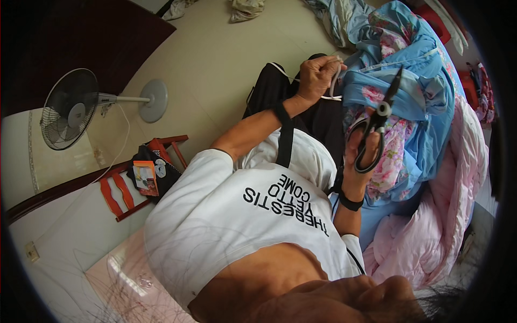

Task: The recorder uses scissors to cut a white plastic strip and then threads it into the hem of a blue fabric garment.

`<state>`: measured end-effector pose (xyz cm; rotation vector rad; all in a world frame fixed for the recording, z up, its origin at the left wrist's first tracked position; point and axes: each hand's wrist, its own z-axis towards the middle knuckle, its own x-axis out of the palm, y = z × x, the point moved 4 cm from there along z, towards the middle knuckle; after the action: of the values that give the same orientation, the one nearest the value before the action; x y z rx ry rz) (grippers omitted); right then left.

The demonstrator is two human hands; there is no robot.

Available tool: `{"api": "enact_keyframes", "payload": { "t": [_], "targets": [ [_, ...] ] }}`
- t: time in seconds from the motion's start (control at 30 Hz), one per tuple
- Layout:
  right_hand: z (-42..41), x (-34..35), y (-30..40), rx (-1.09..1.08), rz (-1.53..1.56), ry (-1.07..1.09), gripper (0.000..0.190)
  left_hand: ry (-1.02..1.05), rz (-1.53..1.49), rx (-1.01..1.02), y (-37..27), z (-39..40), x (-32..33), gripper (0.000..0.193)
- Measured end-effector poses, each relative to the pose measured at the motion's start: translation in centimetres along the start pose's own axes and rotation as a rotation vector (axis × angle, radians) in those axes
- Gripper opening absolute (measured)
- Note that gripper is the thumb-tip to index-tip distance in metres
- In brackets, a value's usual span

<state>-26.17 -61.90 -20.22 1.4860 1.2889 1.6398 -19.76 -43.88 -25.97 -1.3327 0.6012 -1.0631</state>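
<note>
My left hand [317,78] is raised over my black trousers [272,91], its fingers pinched on a thin white cord [336,80]. Part of the cord loops down below the fingers, and a pale length crosses toward my knee. My right hand [361,155] holds a pair of scissors [381,109] with black and grey handles, fingers through the loops. The dark blades look closed and point up and away from me. Beneath and beside the scissors lies bunched blue floral bedding [404,93] with a pale tape along one edge.
A pink quilt [456,161] lies along the right side. On the left stand a pedestal fan [149,101] and a reddish wooden chair [117,194] carrying a black bag [165,177] and an orange booklet [146,177]. Crumpled cloth [246,10] lies on the tiled floor [194,72].
</note>
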Motion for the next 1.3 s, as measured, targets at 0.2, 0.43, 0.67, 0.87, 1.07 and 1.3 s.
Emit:
{"api": "enact_keyframes", "payload": {
  "t": [0.2,0.43,0.67,0.87,1.07,1.3],
  "targets": [
    [3.0,-1.2,1.9,-0.255,-0.102,-0.069,0.046,0.145,-0.061,-0.019,-3.6,-0.5,0.2,0.022],
    [6.0,0.1,1.3,-0.299,-0.113,-0.027,0.052,0.576,-0.159,-0.286,-4.9,-1.3,2.0,0.029],
    [6.1,0.0,1.3,-0.23,-0.028,0.043,0.052,0.762,-0.125,-0.467,-5.0,-0.4,1.8,0.033],
    [6.6,-0.2,1.5,-0.253,-0.064,0.048,0.051,0.82,-0.121,-0.549,-5.6,0.2,2.2,0.032],
    [6.8,0.7,2.2,-0.286,-0.077,0.051,0.05,0.898,-0.302,-0.74,-4.8,0.3,2.3,0.033],
    [7.0,0.5,2.4,-0.274,-0.013,0.115,0.05,1.056,-0.329,-0.766,-5.3,0.3,2.4,0.036]
  ]
}}
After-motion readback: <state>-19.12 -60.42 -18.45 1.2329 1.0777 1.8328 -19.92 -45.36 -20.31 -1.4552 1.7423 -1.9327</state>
